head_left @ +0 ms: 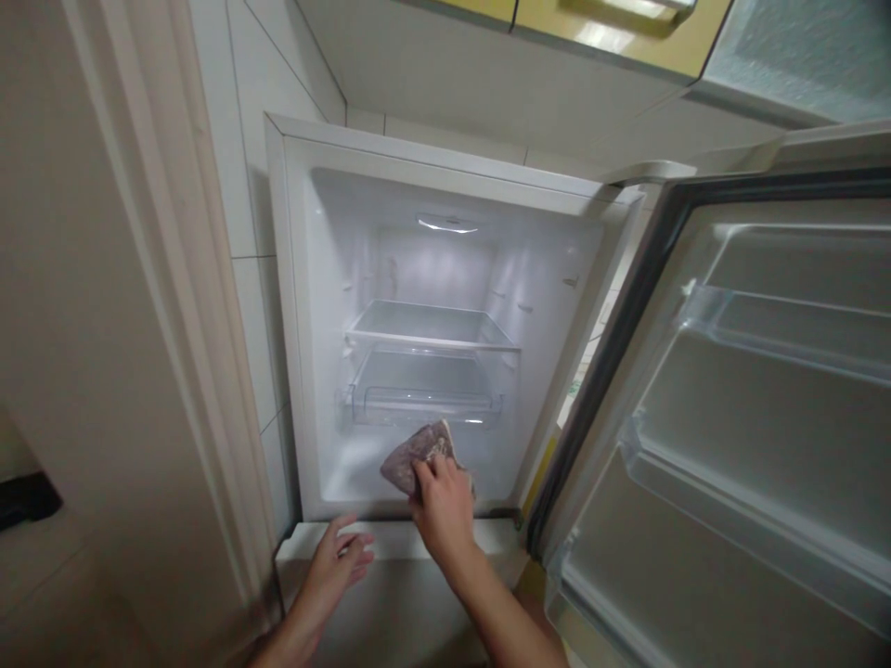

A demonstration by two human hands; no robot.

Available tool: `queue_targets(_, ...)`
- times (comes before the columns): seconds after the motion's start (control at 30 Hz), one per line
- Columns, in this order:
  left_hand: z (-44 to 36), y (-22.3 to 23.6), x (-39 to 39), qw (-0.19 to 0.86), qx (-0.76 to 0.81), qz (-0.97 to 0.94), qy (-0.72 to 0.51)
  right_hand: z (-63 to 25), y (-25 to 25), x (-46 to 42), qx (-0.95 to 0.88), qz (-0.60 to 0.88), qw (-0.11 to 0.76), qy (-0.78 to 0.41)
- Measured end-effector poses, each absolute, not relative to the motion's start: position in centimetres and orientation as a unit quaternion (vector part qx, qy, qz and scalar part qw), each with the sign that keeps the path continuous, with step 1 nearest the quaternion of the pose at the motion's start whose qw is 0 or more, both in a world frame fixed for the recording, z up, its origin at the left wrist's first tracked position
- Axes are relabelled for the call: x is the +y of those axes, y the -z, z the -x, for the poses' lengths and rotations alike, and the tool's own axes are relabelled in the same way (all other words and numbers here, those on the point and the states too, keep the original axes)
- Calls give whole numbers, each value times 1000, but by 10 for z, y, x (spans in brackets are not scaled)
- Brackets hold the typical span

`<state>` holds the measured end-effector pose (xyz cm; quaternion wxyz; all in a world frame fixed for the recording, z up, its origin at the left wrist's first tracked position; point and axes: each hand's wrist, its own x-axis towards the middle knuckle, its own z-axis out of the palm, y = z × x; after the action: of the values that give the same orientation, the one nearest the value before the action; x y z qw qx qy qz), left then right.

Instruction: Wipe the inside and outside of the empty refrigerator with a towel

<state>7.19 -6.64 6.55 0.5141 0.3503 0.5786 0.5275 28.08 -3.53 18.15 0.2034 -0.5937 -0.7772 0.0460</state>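
Here we pinch a brownish cloth (409,456) in our right hand (445,506) at the open fridge (295,325); our left hand (338,559) hovers, fingers loosely spread.

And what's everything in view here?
Fridge: one, white, centre
Door: one, grey, open, right
Door bins: three, clear, on door
Shelves: two, clear, inside
Light cover: one, white, inside
Lower panel: one, white, below
Cupboard fronts: two, yellow, top
Speckled panel: one, grey, top right
Wall tiles: several, white, beside fridge
Trim: one, beige, left
Unclear object: one, black, left
Cloth: one, greyish, in right hand
Left hand: one, bare, before lower panel
Right hand: one, bare, gripping cloth
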Motion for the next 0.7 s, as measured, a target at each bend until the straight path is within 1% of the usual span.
queue_targets(0.07,-69,-59,-67,497,592,-365,-518,-263,-167,-22,-809,576,105,-49)
queue_targets(0.13,-64,-53,-69,473,604,-383,-514,-252,-153,-13,-816,567,57,-95)
queue_targets(0.2,-57,-47,-72,440,616,-404,-514,-250,-142,-6,-804,577,75,-126)
queue_targets(0.3,-48,-36,-71,369,625,-452,-518,-252,-128,2,-776,606,128,-120)
queue_targets(0.43,-54,-28,-51,247,620,-559,-492,-252,-106,16,-762,627,99,-132)
queue_targets(0.6,-56,-20,-6,99,568,-699,-424,-258,-91,46,-766,619,124,-124)
queue_targets(0.67,-45,-15,11,41,541,-745,-387,-266,-91,65,-755,632,118,-127)
queue_targets(0.7,-39,-12,18,-4,519,-774,-363,-271,-92,75,-746,644,110,-130)
